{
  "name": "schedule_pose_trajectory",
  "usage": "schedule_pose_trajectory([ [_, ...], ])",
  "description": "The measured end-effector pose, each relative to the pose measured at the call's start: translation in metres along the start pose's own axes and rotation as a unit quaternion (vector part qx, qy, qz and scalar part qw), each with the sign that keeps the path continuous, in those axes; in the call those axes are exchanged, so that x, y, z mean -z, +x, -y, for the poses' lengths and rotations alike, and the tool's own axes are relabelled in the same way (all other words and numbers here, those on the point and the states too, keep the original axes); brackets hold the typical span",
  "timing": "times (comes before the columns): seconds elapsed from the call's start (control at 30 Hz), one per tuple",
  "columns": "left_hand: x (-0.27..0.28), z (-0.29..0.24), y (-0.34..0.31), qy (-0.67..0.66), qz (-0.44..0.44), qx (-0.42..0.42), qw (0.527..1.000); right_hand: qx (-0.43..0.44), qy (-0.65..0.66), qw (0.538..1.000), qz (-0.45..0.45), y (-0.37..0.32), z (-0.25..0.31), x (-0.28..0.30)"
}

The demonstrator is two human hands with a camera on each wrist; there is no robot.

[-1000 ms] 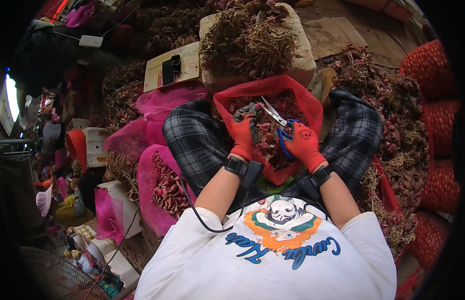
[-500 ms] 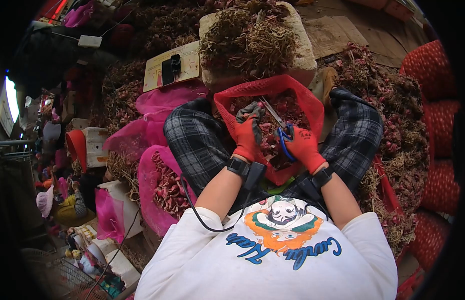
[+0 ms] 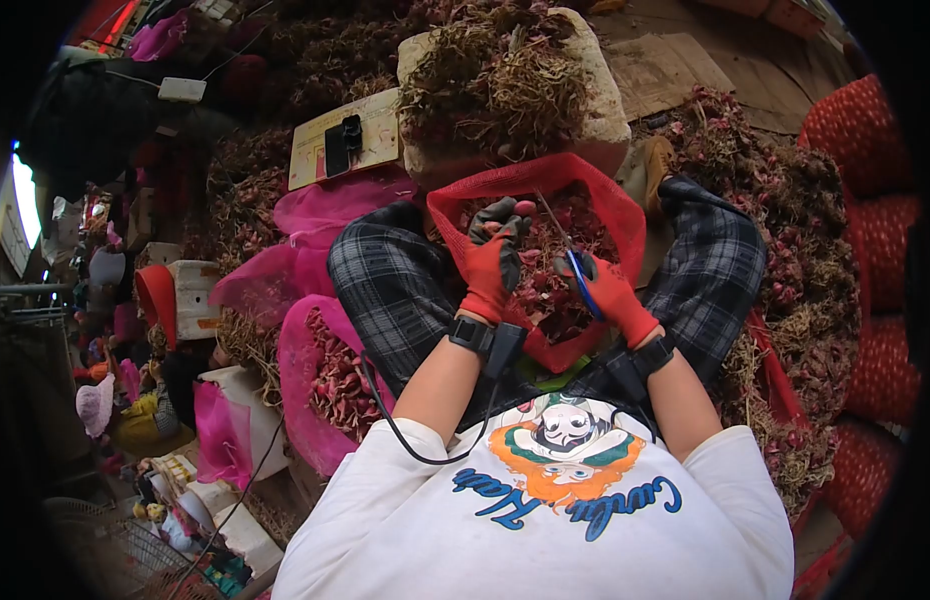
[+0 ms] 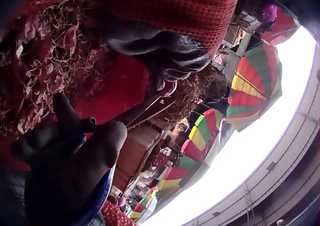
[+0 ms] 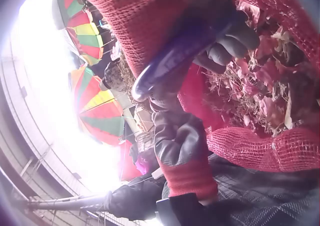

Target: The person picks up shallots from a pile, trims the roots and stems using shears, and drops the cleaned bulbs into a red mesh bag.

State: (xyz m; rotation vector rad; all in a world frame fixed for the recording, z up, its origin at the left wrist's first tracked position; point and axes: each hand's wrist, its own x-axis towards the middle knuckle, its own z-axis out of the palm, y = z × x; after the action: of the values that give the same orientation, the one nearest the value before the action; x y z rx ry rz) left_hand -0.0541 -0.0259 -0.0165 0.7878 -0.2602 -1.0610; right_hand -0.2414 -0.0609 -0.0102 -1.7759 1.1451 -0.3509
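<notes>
Both hands wear red gloves with dark grey palms and fingers, above a red mesh bag (image 3: pixel 629 218) between the knees. My left hand (image 3: pixel 493 258) pinches a small pink shallot (image 3: pixel 525 208) at its fingertips; the bulb also shows at the grey fingers in the left wrist view. My right hand (image 3: pixel 613 290) grips blue-handled scissors (image 3: pixel 584 286), whose blades point up and left toward the shallot. Seen nearly edge-on, the scissors' blades come close beside the bulb. Inside the bag lie dry pink skins and roots (image 5: pixel 272 81).
A foam box (image 3: pixel 610 120) heaped with dried stalks (image 3: pixel 515 75) stands ahead. Left of it, a phone (image 3: pixel 337 148) lies on a board. A pink mesh bag (image 3: pixel 300 400) of shallots sits by the left knee. Shallot piles (image 3: pixel 785 240) and full red sacks (image 3: pixel 880 250) line the right.
The scissors have turned from showing spread blades to nearly edge-on. My left hand has shifted slightly left from half a second ago, and the shallot at its fingertips now shows more plainly.
</notes>
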Motion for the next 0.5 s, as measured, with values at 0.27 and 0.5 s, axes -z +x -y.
schedule_pose_trajectory([
  [0.27, 0.001, 0.000, -0.012, 0.222, 0.068, 0.014, 0.973, -0.051, 0.427, 0.901, 0.055, 0.021, -0.014, -0.002],
  [0.5, -0.019, -0.012, -0.023, 0.269, 0.142, 0.026, 0.952, 0.007, 0.383, 0.921, 0.071, 0.019, 0.006, 0.016],
])
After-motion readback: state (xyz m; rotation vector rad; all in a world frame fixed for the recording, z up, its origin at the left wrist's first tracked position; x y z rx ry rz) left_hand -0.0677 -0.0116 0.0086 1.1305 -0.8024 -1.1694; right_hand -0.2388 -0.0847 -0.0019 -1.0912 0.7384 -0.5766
